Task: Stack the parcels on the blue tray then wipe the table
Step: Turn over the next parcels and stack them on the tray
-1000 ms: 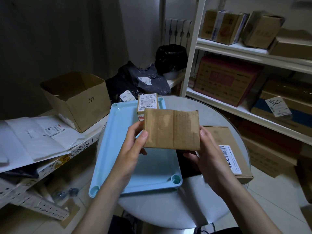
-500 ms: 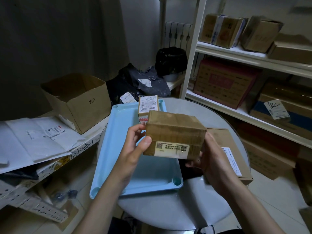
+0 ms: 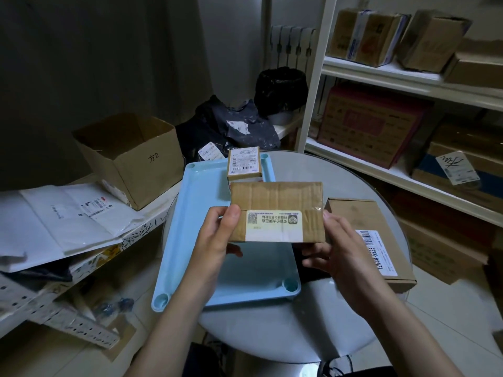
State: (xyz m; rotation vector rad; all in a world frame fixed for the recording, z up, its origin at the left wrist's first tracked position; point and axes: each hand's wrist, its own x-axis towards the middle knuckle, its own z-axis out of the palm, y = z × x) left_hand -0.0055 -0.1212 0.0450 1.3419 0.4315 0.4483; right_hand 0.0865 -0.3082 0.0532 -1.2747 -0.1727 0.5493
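Observation:
A taped brown parcel (image 3: pixel 277 202) with a pale label facing me is held in the air above the blue tray (image 3: pixel 196 213). My left hand (image 3: pixel 217 240) grips its left edge and my right hand (image 3: pixel 337 248) grips its right edge. A small labelled parcel (image 3: pixel 244 161) stands at the tray's far end. A flat brown parcel (image 3: pixel 356 219) with a barcode label lies on the round white table (image 3: pixel 272 327), to the right of the tray.
An open cardboard box (image 3: pixel 130 156) and white mailers (image 3: pixel 62 219) sit on the low shelf at left. Dark bags (image 3: pixel 236 126) lie behind the tray. White shelving (image 3: pixel 408 83) with several boxes fills the right side.
Both hands have rotated the held parcel, tipping it until its labelled face turned toward me. It stays above the tray.

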